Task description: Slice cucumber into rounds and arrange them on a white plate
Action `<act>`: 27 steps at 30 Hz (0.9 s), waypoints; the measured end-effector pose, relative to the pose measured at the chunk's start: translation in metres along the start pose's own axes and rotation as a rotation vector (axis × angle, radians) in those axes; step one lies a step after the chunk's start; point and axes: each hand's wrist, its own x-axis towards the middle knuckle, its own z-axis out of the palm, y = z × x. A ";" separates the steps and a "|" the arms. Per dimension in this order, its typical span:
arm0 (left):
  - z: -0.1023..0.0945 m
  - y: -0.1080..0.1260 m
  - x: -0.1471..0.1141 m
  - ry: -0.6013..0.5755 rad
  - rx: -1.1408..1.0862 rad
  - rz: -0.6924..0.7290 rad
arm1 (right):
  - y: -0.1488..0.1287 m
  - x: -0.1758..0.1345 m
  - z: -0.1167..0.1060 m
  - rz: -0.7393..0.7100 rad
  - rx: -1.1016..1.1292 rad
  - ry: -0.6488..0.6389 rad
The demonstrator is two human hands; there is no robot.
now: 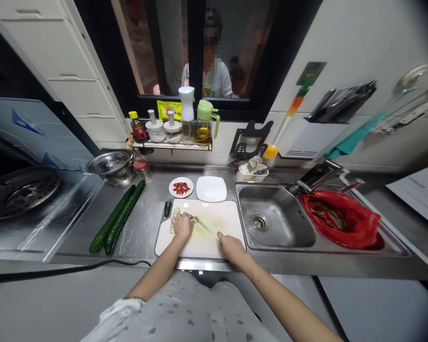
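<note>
My right hand [231, 248] is wrapped round the handle of a kitchen knife [207, 229], its blade pointing left and away over the white cutting board [221, 213]. At the blade's tip lies a pale green cucumber slice [196, 219]. My left hand [182, 226] is closed over a piece of cucumber on the board, mostly hidden by the fingers and just left of the blade. Thin cucumber slices [176, 211] lie beyond and beside that hand. Two short dark green cucumber ends [168, 209] sit at the board's upper left corner.
Two whole cucumbers [123, 219] lie on the steel counter at left. Behind the board stand a plate of chopped red pieces [181, 187] and a white square plate [211, 189]. The sink [274, 223] and a red bag [364, 221] are at right; a condiment rack [171, 146] hangs behind.
</note>
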 end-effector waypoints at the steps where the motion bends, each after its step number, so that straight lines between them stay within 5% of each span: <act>1: 0.000 0.000 0.000 0.003 0.002 0.001 | 0.000 0.000 0.000 0.000 0.000 0.004; 27: -0.002 0.000 -0.001 0.001 0.008 0.006 | 0.006 -0.006 0.002 0.021 -0.012 -0.047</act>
